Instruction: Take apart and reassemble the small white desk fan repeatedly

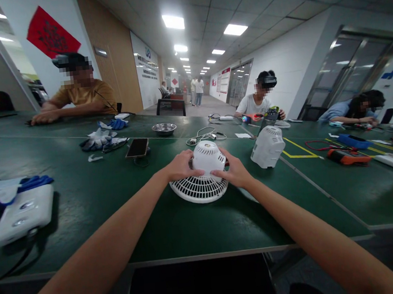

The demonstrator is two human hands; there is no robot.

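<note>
A white fan head (pixel 209 157) lies on the green table with its round slatted grille (pixel 201 189) underneath and its vented motor housing on top. My left hand (pixel 181 166) grips the housing from the left, thumb across its front. From the right, my right hand (pixel 233 167) is wrapped around the same housing, its thumb close to the left one. Some fingers of both hands are hidden behind the housing. Right of my right hand stands a separate white plastic housing (pixel 269 146) with slots near its top.
Behind the fan lie a white cable (pixel 207 134) and a metal bowl (pixel 164 129). On the left are a phone (pixel 137 147), gloves (pixel 99 141) and a white device (pixel 26 211). An orange-black meter (pixel 348 156) lies right. Several people sit around the table.
</note>
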